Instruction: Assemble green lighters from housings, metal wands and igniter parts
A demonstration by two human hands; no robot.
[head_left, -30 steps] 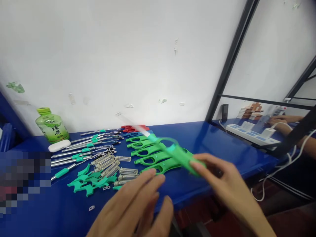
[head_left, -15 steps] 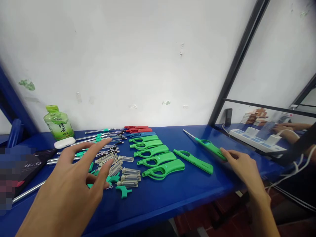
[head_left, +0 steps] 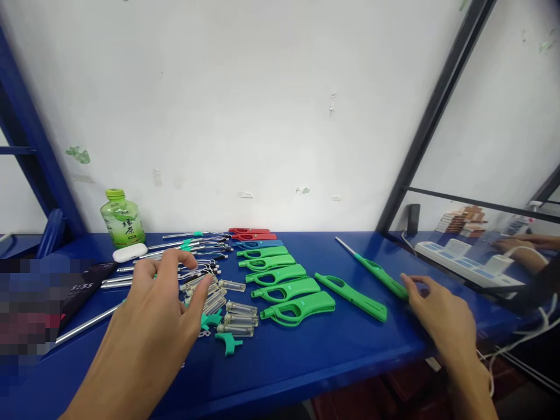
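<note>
My left hand (head_left: 161, 315) hangs over the left part of the blue table, fingers bent and thumb apart, with nothing visible between them. Below and beside it lie clear fuel tanks (head_left: 238, 319), green triggers (head_left: 228, 343) and metal lighter rods with wires (head_left: 114, 283). At the right, my right hand (head_left: 441, 315) has its thumb and finger closed at the near end of a green lighter shell half (head_left: 380, 274) fitted with a metal rod. The fingertips' exact contact is partly hidden. Another green shell half (head_left: 352, 296) lies just left of it.
A row of green lighter shells (head_left: 301, 306), with blue and red ones (head_left: 254, 235) behind, runs along the middle. A green tea bottle (head_left: 123, 220), white earphone case (head_left: 130, 252) and phone (head_left: 81, 289) stand at the left. Past the frame are a power strip (head_left: 468, 265) and another person's hand (head_left: 522, 248).
The view has shifted so that things sit slightly further right. My left hand's fingers have curled in more. My right hand stays at the end of the lighter shell half.
</note>
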